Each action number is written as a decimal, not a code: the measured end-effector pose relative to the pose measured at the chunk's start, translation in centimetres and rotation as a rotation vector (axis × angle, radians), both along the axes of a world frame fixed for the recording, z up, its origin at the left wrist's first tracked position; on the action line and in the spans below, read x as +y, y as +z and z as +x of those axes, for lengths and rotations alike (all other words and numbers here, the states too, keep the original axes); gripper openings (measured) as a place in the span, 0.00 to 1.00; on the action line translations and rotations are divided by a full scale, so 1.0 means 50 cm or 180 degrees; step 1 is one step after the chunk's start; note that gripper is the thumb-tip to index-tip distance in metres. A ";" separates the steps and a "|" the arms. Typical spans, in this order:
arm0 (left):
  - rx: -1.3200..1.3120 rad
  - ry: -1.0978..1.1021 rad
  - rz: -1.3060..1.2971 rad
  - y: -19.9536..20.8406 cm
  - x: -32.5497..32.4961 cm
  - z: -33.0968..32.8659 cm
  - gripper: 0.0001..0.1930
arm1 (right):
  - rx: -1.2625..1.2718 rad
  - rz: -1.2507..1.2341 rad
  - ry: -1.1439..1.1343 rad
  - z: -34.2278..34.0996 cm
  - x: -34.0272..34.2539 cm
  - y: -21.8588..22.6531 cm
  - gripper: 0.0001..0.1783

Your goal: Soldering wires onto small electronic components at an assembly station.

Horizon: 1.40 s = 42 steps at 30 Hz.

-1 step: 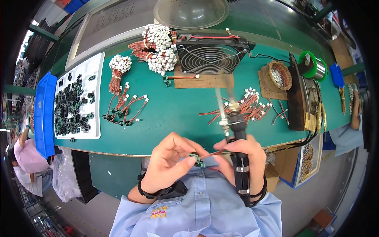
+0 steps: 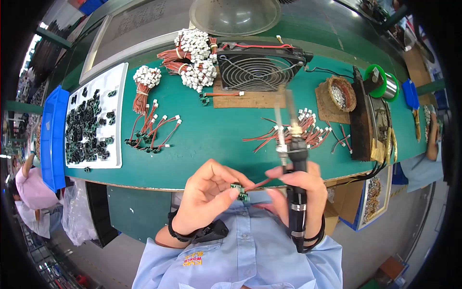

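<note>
In front of my shirt, my left hand (image 2: 208,193) pinches a small green circuit board (image 2: 240,191) between thumb and fingers. My right hand (image 2: 308,183) is closed around a black soldering iron (image 2: 298,207), which stands nearly upright with its blurred tip pointing away over the bench. A thin solder feed tube (image 2: 280,130) runs along the iron's left side. From the board a red-and-brown wire (image 2: 260,185) reaches toward the fingers of my right hand; its far end is hidden there.
Beyond the iron lie loose wires with white connectors (image 2: 308,130). A black fan (image 2: 260,65) stands at the back, beside bundled wires (image 2: 195,53). At left are a white tray (image 2: 118,120) of boards and finished-looking wired boards (image 2: 151,137). A tip-cleaning pot (image 2: 340,94) and solder spool (image 2: 389,83) sit right.
My right hand and the soldering iron have shifted slightly to the right, away from the board. The left hand stays nearly in place with the circuit board.
</note>
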<state>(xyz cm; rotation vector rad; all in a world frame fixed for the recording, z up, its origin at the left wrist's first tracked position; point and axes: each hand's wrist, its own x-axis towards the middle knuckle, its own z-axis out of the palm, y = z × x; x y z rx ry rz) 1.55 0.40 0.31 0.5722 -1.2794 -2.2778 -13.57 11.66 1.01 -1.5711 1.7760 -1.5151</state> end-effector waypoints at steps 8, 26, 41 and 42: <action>-0.0117 0.0556 -0.0013 -0.042 -0.017 -0.024 0.07 | 0.0367 -0.0303 -0.0637 0.000 0.097 -0.031 0.29; -0.0133 0.0699 -0.0520 -0.054 -0.007 -0.029 0.06 | 0.0844 0.0146 0.0060 0.009 0.108 -0.038 0.27; -0.0162 0.0749 -0.0740 -0.049 -0.004 -0.029 0.06 | 0.0662 0.0138 -0.0045 0.014 0.104 -0.028 0.28; -0.0158 0.0755 -0.0771 -0.049 -0.004 -0.029 0.06 | 0.0670 0.0121 -0.0056 0.014 0.104 -0.028 0.28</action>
